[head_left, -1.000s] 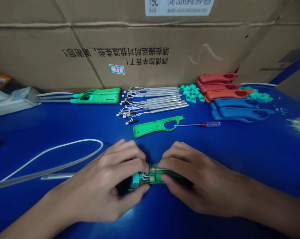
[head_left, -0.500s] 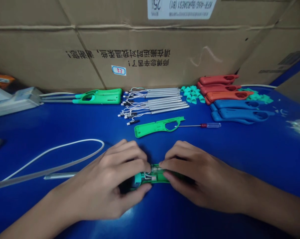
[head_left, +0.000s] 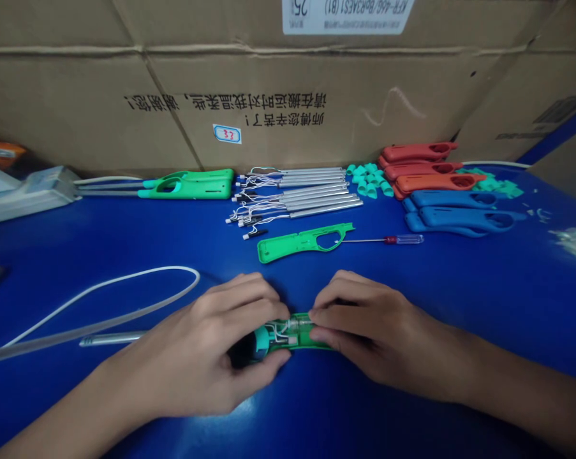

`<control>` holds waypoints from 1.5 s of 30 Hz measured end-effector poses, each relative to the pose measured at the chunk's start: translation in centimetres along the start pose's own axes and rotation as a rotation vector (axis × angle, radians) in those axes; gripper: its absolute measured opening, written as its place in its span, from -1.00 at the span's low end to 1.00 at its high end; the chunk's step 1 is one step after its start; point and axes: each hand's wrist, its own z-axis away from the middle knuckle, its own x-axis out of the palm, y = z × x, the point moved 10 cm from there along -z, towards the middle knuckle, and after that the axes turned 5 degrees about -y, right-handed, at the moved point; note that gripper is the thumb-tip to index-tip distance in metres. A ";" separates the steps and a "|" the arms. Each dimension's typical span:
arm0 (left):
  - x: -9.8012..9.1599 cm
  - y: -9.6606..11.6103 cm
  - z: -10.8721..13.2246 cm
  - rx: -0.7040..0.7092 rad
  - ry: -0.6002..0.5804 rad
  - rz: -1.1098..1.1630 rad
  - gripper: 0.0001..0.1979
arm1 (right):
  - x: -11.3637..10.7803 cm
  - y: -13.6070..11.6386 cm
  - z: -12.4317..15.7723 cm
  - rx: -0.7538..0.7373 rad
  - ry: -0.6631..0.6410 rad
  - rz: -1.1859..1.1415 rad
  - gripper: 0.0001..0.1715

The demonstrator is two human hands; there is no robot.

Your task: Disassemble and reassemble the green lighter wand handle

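Both hands meet low on the blue table (head_left: 412,306) over a green lighter half-shell (head_left: 292,336), its small white wires and metal tube showing between them. The left hand (head_left: 206,357) pinches its teal front end between thumb and fingers; the right hand (head_left: 374,331) presses fingertips on the rear. Good practice here seems to be holding the shell flat and keeping the wires seated, clear of the edges.
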 end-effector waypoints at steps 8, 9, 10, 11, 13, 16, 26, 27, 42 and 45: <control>0.0 -0.2 0.0 0.001 0.005 0.025 -0.83 | 0.0 0.4 0.2 -0.001 0.065 -0.065 -0.88; 0.0 -0.2 0.0 0.004 0.011 0.028 -0.83 | 0.0 0.5 0.2 0.009 0.065 -0.081 -0.88; -0.1 -0.2 0.0 0.008 0.017 0.029 -0.83 | 0.0 0.7 0.2 0.019 0.061 -0.098 -0.89; -0.2 -0.2 0.0 0.009 0.022 0.028 -0.83 | 0.1 0.8 0.2 0.031 0.052 -0.113 -0.90; -0.3 -0.2 0.1 0.009 0.029 0.024 -0.84 | 0.3 1.0 0.2 0.057 0.017 -0.136 -0.90; -0.4 -0.3 0.2 -0.001 0.036 0.026 -0.86 | 0.5 1.1 0.1 0.087 -0.035 -0.144 -0.88; -0.7 -0.3 0.4 0.018 -0.003 -0.057 -0.84 | -0.1 1.3 0.0 0.117 -0.089 -0.095 -0.84; -0.7 -0.4 0.4 0.016 -0.003 -0.053 -0.84 | -0.1 1.4 0.0 0.118 -0.087 -0.094 -0.84; -0.5 -0.9 0.5 -0.016 -0.011 -0.053 -0.84 | -0.2 1.3 0.1 0.103 -0.067 -0.084 -0.87; -0.4 -1.1 0.5 -0.035 -0.018 -0.048 -0.83 | -0.2 1.3 0.1 0.103 -0.067 -0.085 -0.87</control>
